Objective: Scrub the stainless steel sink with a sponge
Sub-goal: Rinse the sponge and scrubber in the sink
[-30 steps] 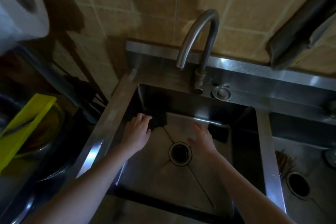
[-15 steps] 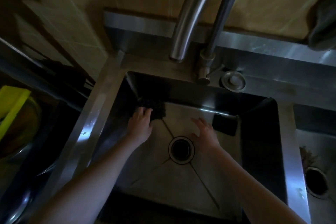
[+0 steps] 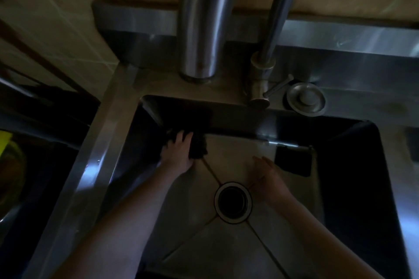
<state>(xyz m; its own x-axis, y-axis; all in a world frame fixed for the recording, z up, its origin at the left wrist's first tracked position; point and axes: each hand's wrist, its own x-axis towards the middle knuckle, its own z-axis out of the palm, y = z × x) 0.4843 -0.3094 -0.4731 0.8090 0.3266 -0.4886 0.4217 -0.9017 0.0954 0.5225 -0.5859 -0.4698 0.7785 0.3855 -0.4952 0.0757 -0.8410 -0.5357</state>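
The head has leaned closer, so the faucet point(image 3: 199, 18) looms larger; both hands stay put. The left hand point(image 3: 179, 153) presses flat fingers on the dark sponge point(image 3: 199, 145) in the far-left corner of the sink point(image 3: 106, 142). The right hand point(image 3: 267, 175) rests relaxed and empty beside the drain point(image 3: 233, 203).

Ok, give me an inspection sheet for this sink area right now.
Surface: stainless sink, dimly lit; drain uncovered.
Job's things: dark sponge in the basin's far left corner.
Clutter: second dark pad at the floor's far right; round cap on the ledge.
Grippers: left hand rests on the sponge; right hand open beside the drain, holding nothing.
Cables: nothing seen.
Surroundings: faucet overhead, tiled wall behind, yellow item at left.
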